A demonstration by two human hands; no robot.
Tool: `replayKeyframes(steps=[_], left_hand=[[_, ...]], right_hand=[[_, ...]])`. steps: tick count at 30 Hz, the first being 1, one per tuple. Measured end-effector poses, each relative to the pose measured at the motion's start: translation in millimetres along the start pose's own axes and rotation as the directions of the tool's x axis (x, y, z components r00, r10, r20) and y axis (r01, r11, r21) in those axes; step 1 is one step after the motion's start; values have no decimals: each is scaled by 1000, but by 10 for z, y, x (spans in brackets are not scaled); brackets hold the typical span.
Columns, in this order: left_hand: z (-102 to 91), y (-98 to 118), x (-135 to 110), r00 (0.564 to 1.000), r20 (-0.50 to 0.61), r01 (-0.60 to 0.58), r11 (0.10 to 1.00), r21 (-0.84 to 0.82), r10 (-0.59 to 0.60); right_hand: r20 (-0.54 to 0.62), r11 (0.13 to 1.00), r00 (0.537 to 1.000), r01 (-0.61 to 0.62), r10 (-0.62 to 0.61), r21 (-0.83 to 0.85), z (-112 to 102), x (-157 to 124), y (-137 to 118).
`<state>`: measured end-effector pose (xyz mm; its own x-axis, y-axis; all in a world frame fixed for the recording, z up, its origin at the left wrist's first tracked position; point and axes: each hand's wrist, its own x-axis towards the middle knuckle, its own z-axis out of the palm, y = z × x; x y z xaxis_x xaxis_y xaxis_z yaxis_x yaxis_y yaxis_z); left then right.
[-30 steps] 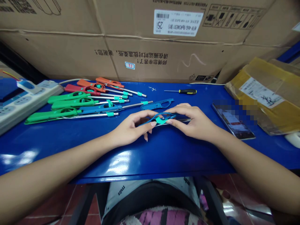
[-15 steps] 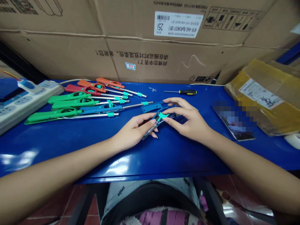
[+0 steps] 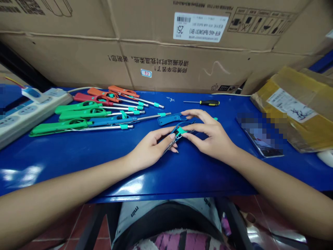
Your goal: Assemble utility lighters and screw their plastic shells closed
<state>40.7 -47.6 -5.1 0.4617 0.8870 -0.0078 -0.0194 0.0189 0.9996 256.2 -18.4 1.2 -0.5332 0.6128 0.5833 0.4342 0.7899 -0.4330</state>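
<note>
Just in front of the loose blue shell [image 3: 169, 119], your left hand [image 3: 149, 149] and right hand [image 3: 210, 137] both pinch the half-built lighter [image 3: 179, 131], held just above the table. You appear to be seating its inner parts. Capping it would call for lining it up squarely with that shell.

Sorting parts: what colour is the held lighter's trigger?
Teal green trigger on the lighter; head view.
</note>
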Motion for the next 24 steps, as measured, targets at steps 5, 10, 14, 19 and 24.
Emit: replayKeyframes(steps=[5, 10, 14, 19, 24], left_hand=[[0, 24, -6, 1000, -10, 5, 999, 33, -5], [-7, 77, -20, 998, -38, 47, 996, 80, -44], [-12, 76, -46, 995, -97, 21, 981, 192, -2], [-29, 39, -75, 990, -110, -61, 963, 263, 93], [-46, 28, -92, 981, -101, -127, 938, 321, 167]], right_hand=[[0, 998, 999, 43, -44, -46, 1, -2, -10], [19, 998, 999, 42, -41, -49, -25, 5, -24], [2, 1000, 1000, 3, -3, -24, -61, 19, -59], [-6, 993, 994, -113, 113, -30, -92, 6, -52], [51, 993, 993, -107, 104, 44, -97, -28, 16]])
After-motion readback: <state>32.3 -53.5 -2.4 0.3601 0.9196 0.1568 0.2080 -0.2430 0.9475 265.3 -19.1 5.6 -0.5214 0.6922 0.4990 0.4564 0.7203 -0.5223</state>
